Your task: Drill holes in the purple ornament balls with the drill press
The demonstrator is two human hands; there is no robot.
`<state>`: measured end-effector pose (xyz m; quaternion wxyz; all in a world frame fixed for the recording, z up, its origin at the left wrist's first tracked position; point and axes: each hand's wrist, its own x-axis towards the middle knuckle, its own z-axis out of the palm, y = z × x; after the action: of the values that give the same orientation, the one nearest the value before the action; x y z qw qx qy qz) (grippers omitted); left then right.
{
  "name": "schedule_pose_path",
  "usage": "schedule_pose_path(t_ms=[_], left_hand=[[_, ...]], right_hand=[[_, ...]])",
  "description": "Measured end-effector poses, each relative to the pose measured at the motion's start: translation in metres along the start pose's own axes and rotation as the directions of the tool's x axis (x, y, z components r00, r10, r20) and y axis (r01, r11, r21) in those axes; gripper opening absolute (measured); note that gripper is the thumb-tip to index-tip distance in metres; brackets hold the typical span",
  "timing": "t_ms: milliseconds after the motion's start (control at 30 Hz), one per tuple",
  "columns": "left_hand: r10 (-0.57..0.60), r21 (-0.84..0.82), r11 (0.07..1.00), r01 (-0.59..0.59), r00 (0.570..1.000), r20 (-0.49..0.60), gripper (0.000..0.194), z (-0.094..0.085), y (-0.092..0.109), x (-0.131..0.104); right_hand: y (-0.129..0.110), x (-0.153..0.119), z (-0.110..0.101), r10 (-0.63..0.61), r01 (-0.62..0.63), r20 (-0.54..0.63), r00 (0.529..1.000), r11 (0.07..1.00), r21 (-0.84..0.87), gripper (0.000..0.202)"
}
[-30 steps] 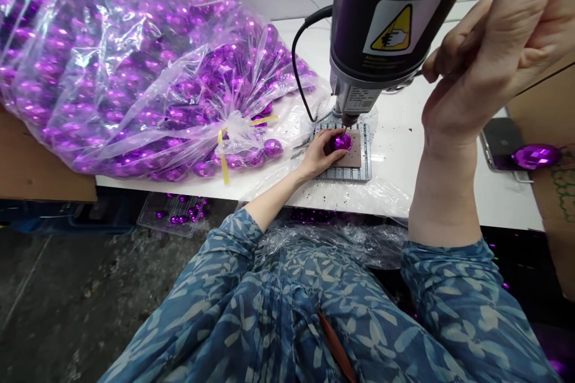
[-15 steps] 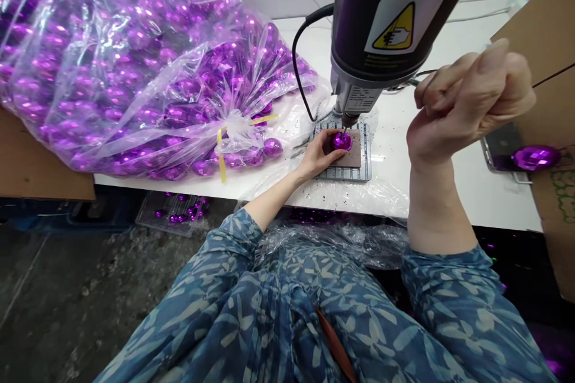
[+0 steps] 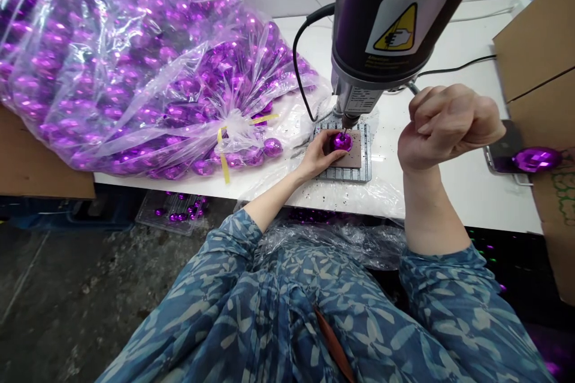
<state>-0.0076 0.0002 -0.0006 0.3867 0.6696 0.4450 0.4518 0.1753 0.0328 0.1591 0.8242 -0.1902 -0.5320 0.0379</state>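
Note:
A shiny purple ball (image 3: 342, 142) rests on a brown board (image 3: 353, 157) over the grey metal base (image 3: 366, 170) of a drill press (image 3: 381, 18). My left hand (image 3: 320, 154) grips the ball from its left side, thumb in front and fingers behind. Right above the ball is the drill bit (image 3: 344, 130); whether it touches the ball is hard to tell. My right hand (image 3: 449, 125) is closed around the press's lever (image 3: 414, 88), whose far end is hidden in the fist.
A big clear bag (image 3: 148, 72) of purple balls fills the table's left side. Cardboard boxes (image 3: 539, 78) stand at the right, near a phone (image 3: 501, 146) and another purple ball (image 3: 536, 159). A black cable (image 3: 295, 60) hangs beside the press. Dark shavings dot the white table (image 3: 467, 191).
My right hand has moved down and slightly left with the lever. My left hand and the ball have stayed in place.

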Motion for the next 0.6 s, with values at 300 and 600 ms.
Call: schedule_pose_path(t_ms=[300,600], left_hand=[[0.003,-0.001,1.0,-0.003,1.0,0.009,0.061,0.0,0.002,-0.001],[-0.019,-0.041,0.999,0.019,1.0,-0.01,0.06,0.001,0.005,-0.001]], right_hand=[[0.009,-0.011,-0.01,-0.086,0.086,0.009,0.996,0.996,0.005,0.067],[0.018,-0.019,-0.017,-0.138,0.136,0.024,0.99,0.988,0.072,0.061]])
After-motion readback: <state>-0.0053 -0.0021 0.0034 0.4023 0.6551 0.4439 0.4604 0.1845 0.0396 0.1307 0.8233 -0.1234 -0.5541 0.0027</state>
